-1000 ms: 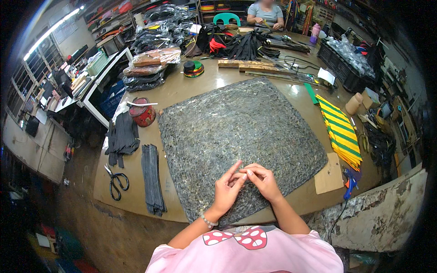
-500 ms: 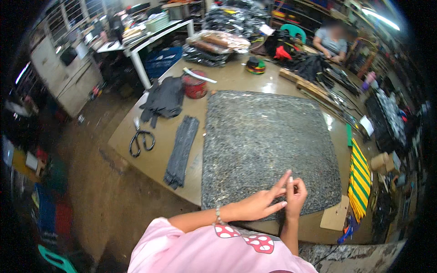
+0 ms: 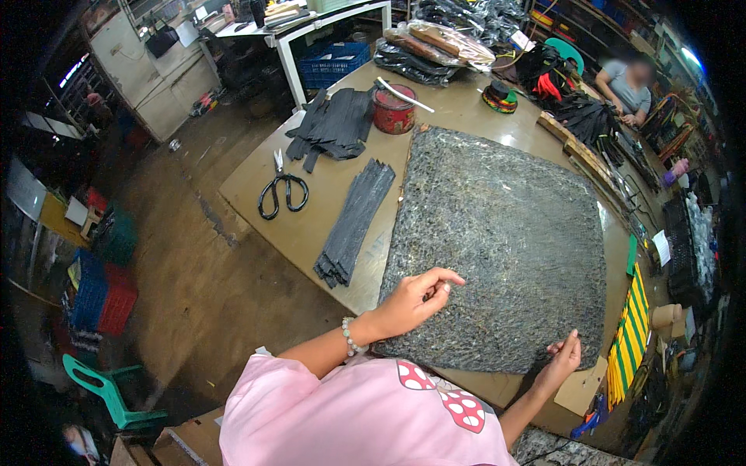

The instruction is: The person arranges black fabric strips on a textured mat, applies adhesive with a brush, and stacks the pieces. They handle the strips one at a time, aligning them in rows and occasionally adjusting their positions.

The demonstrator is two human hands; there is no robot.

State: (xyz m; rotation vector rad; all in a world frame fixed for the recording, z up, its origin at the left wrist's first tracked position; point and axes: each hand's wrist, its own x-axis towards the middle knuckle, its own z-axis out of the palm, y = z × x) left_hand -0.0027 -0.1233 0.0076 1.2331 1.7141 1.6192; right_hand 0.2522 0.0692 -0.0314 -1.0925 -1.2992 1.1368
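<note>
A thick grey speckled felt-like mat (image 3: 497, 248) lies flat on the table before me. Over its near left part is my left hand (image 3: 420, 299), index finger pointing out and the others loosely curled, with nothing visible in it. My right hand (image 3: 561, 359) hovers at the mat's near right corner, fingers bent and apart, also with nothing visible in it. Left of the mat is a stack of dark grey strips (image 3: 353, 225). Black-handled scissors (image 3: 284, 190) rest beside it, blades pointing away. Farther back are a pile of wider dark pieces (image 3: 332, 124) and a red tin (image 3: 394, 110) with a white stick across its top.
Yellow-and-green striped strips (image 3: 631, 334) and a piece of tan card (image 3: 581, 388) lie right of the mat. Wooden bars (image 3: 579, 147) run along the far right. Plastic-wrapped bundles (image 3: 435, 50) sit at the back. A person (image 3: 625, 85) sits across the table. A green chair (image 3: 109, 392) stands lower left.
My hands, together over the mat's near right part before, are now apart: the left moved left, the right moved right and nearer. The view has swung, shifting the table up and right.
</note>
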